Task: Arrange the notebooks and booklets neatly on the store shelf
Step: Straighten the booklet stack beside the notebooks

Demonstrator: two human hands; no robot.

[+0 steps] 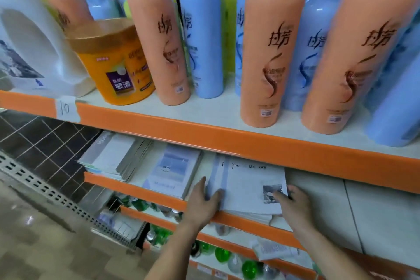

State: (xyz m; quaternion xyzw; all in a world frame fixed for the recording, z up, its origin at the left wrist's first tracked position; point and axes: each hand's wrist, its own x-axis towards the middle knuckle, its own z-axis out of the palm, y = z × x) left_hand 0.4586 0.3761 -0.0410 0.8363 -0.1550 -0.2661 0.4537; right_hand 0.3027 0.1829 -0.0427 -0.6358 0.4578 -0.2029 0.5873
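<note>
A stack of white notebooks [247,186] with a blue spine stripe and a small photo lies on the second shelf [318,202], its front edge overhanging the orange lip. My left hand [202,202] lies flat against the stack's left edge, thumb on the cover. My right hand [293,202] rests on its right front corner, fingers over the photo. To the left lie a blue-and-white booklet stack [172,170] and a fanned pile of grey-white booklets [116,157].
The upper shelf [204,111] holds orange and blue shampoo bottles [270,52], an orange tub [116,61] and a white jug [29,48]. Lower shelves carry green bottles [222,254] and a packet. Bare white shelf lies right of the stack. Dark tiled floor at left.
</note>
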